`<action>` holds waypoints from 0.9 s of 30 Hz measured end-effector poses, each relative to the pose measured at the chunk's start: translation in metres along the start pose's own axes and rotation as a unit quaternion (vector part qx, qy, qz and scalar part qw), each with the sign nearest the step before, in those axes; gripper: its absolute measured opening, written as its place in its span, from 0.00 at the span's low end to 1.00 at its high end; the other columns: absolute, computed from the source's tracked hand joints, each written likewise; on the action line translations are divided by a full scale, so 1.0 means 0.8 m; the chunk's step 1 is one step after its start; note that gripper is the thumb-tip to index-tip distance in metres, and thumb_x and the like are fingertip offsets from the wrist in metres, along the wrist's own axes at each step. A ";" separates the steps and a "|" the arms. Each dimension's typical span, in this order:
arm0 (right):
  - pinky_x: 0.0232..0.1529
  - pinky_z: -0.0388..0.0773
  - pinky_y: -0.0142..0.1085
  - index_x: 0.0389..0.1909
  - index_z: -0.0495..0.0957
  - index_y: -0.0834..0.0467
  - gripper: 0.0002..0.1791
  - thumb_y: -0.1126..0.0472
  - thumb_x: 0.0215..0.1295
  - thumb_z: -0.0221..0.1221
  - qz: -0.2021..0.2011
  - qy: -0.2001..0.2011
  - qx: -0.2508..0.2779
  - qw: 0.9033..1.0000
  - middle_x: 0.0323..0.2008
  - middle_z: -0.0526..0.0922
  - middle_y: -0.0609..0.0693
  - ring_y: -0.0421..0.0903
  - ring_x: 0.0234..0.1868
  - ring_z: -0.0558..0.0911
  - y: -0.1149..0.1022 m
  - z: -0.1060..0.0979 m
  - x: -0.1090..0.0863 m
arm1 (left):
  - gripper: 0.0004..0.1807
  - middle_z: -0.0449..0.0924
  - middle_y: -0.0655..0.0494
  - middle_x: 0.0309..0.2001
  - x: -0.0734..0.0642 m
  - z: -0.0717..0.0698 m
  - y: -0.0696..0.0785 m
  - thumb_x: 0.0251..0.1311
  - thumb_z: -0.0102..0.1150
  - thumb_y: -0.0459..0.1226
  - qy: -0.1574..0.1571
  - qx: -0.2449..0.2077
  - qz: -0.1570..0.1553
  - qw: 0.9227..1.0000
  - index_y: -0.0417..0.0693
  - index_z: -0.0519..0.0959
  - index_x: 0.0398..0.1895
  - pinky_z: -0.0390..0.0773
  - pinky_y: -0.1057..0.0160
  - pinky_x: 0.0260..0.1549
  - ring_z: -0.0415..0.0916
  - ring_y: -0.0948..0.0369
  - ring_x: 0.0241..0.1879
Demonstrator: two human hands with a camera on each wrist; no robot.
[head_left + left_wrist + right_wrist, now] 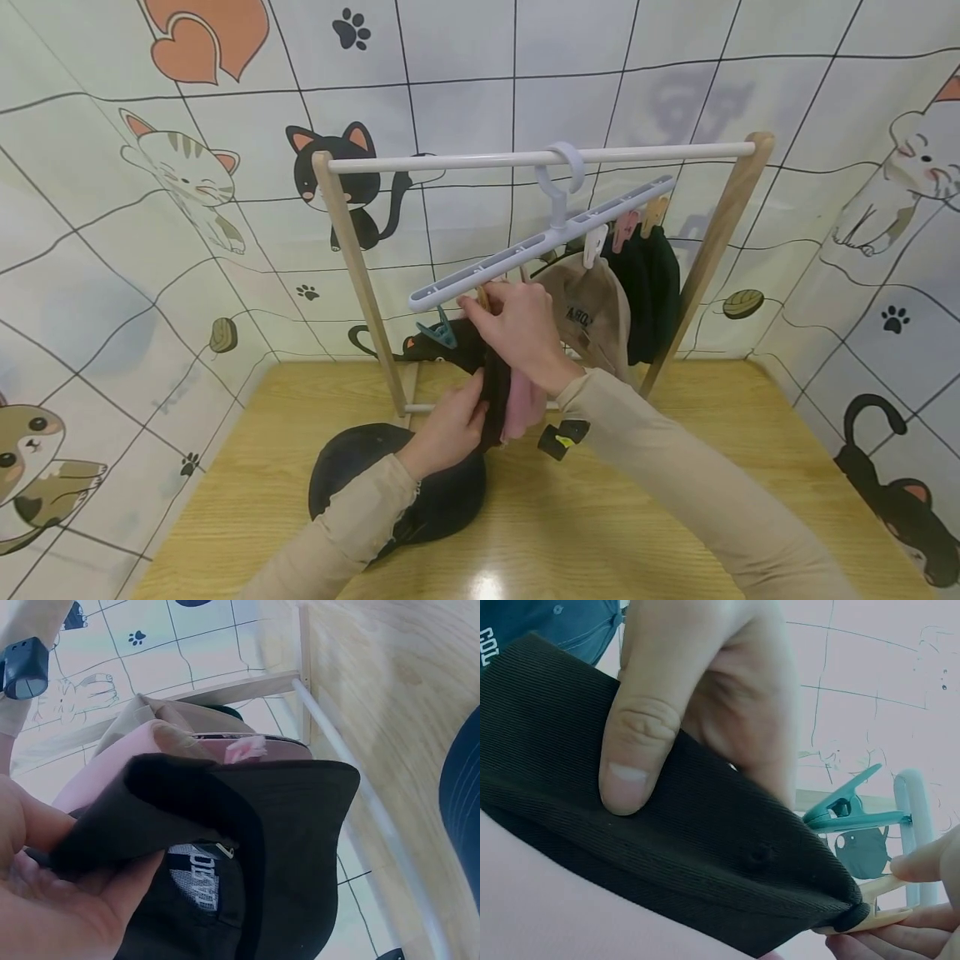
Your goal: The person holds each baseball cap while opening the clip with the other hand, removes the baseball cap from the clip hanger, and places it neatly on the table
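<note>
My left hand [453, 425] holds a black cap [300, 840] by its edge, its thumb [634, 765] lying on the fabric. Up at the white hanger [517, 250], my right hand [521, 321] pinches a pale yellow clothespin [889, 887]. The jaws of that clothespin are at a corner of the black cap. Just beside the black cap hangs a pink cap [523, 408]. Toward the hanger's near end is a teal clothespin [855, 814] with nothing in it. A beige cap [600, 304] and a dark cap [652, 292] hang farther along.
The hanger hooks over the white bar [450, 163] of a wooden-legged rack [363, 283]. White [595, 246], pink [624, 231] and orange [654, 217] clothespins grip the hanging caps. A navy cap [352, 467] lies on the wooden table [585, 533] at front left.
</note>
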State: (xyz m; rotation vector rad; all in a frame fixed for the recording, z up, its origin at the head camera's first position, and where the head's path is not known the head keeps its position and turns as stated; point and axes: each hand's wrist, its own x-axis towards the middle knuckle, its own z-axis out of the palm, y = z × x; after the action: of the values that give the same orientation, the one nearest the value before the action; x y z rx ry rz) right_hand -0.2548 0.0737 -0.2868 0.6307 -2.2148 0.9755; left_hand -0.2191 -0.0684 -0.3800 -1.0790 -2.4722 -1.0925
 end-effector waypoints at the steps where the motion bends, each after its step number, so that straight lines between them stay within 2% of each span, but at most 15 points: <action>1: 0.21 0.62 0.36 0.13 0.74 0.57 0.19 0.59 0.63 0.63 0.000 -0.002 -0.002 1.000 0.12 0.74 0.45 0.41 0.16 0.70 0.000 0.000 0.001 | 0.18 0.81 0.42 0.37 -0.001 0.000 0.000 0.61 0.51 0.22 0.003 0.001 0.001 1.000 0.35 0.66 0.55 0.78 0.52 0.35 0.81 0.51 0.37; 6: 0.20 0.63 0.36 0.16 0.79 0.57 0.17 0.60 0.65 0.60 0.002 -0.011 0.009 1.000 0.19 0.83 0.46 0.40 0.17 0.73 -0.002 -0.002 0.003 | 0.19 0.82 0.43 0.39 -0.002 0.002 0.002 0.61 0.50 0.22 0.013 -0.012 0.004 1.000 0.35 0.66 0.56 0.79 0.53 0.36 0.81 0.52 0.39; 12: 0.20 0.64 0.36 0.21 0.83 0.59 0.14 0.63 0.67 0.59 0.019 -0.017 0.024 0.999 0.18 0.82 0.46 0.42 0.21 0.77 -0.002 -0.004 0.006 | 0.16 0.81 0.46 0.34 -0.003 0.003 0.002 0.61 0.49 0.21 0.029 -0.024 0.014 0.999 0.36 0.68 0.52 0.78 0.59 0.30 0.80 0.57 0.32; 14: 0.21 0.64 0.36 0.25 0.85 0.60 0.11 0.63 0.66 0.60 0.029 -0.013 0.020 0.999 0.18 0.82 0.47 0.43 0.22 0.78 -0.002 -0.004 0.006 | 0.15 0.81 0.45 0.34 -0.005 0.004 0.000 0.60 0.50 0.20 0.041 -0.035 0.012 0.998 0.35 0.68 0.50 0.78 0.58 0.31 0.79 0.57 0.31; 17: 0.21 0.64 0.36 0.30 0.87 0.61 0.08 0.63 0.65 0.61 0.037 -0.008 0.014 0.999 0.19 0.82 0.49 0.44 0.21 0.76 -0.002 -0.004 0.006 | 0.15 0.80 0.41 0.39 -0.007 0.005 -0.002 0.60 0.51 0.20 0.055 -0.052 0.002 0.997 0.33 0.69 0.50 0.78 0.54 0.38 0.80 0.53 0.38; 21: 0.19 0.62 0.36 0.28 0.86 0.60 0.09 0.63 0.65 0.61 0.034 -0.008 0.013 0.999 0.19 0.82 0.48 0.43 0.20 0.75 -0.001 -0.004 0.006 | 0.17 0.79 0.36 0.46 -0.011 0.003 -0.004 0.60 0.52 0.20 0.057 -0.064 -0.006 0.996 0.29 0.69 0.53 0.77 0.50 0.45 0.79 0.48 0.48; 27: 0.18 0.60 0.36 0.21 0.83 0.59 0.12 0.62 0.64 0.61 0.020 -0.012 0.006 1.000 0.13 0.75 0.45 0.42 0.16 0.69 0.001 -0.005 0.006 | 0.15 0.80 0.39 0.42 -0.017 0.002 -0.007 0.61 0.52 0.20 0.060 -0.052 -0.012 0.997 0.32 0.70 0.51 0.77 0.51 0.42 0.80 0.50 0.44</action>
State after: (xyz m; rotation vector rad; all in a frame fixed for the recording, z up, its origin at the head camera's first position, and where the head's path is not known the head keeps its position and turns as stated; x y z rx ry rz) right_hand -0.2573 0.0763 -0.2818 0.6092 -2.2515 1.0068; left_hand -0.2135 -0.0769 -0.3905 -0.9824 -2.3647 -1.2664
